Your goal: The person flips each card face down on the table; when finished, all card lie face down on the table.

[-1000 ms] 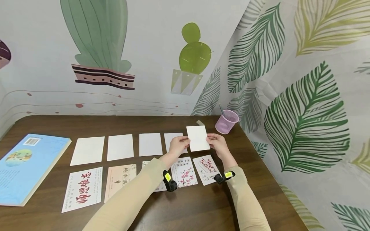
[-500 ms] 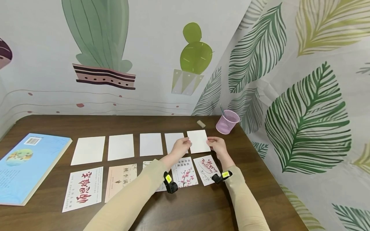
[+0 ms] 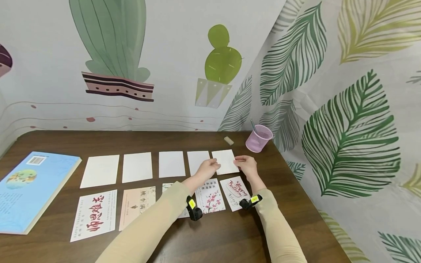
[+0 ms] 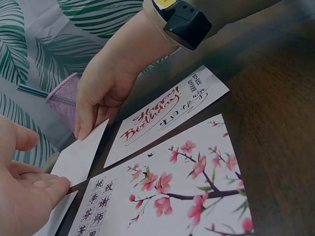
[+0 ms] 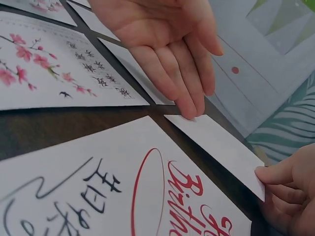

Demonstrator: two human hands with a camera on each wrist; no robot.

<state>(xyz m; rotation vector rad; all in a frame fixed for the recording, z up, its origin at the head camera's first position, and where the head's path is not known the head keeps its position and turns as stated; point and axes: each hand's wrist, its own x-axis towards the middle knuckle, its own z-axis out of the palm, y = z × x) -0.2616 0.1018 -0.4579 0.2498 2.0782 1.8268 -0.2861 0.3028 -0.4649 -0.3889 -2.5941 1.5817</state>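
A blank white card (image 3: 225,162) lies at the right end of a row of blank cards, low at the tabletop. My right hand (image 3: 247,166) pinches its right edge, thumb on top and fingers below, as the right wrist view shows at the card's corner (image 5: 256,184). At the opposite edge, my left hand (image 3: 206,171) touches the card with extended fingertips (image 4: 61,184), its thumb lifted away. Just nearer lies a "Happy Birthday" card (image 3: 235,193), and beside that a card with pink blossoms (image 3: 210,197). The left hand partly covers the neighbouring blank card (image 3: 196,159).
More blank cards (image 3: 137,167) continue leftward, with printed cards (image 3: 93,215) in a nearer row, one partly under my left sleeve. A blue book (image 3: 36,190) lies far left. A purple mesh pen cup (image 3: 258,139) and a small eraser-like block (image 3: 228,140) sit at the back right.
The blank card has come down from a raised, tilted position to the tabletop, in line with the row. My left thumb has come off it, while the right hand keeps its pinch.
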